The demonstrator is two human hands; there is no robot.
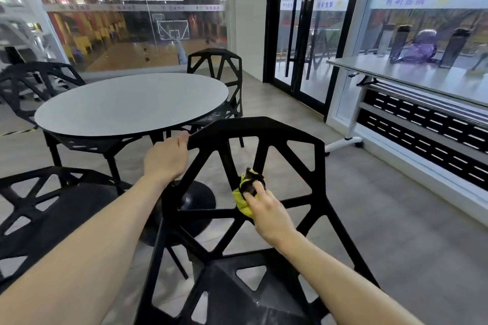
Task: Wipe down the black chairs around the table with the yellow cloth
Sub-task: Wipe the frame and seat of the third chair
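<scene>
My left hand (165, 157) grips the top-left edge of the near black chair (274, 129), fingers curled over its rim. My right hand (266, 210) pinches the yellow cloth (244, 199), bunched against a backrest strut junction just ahead of my fingertips. The round table (132, 103) stands beyond my left hand.
</scene>
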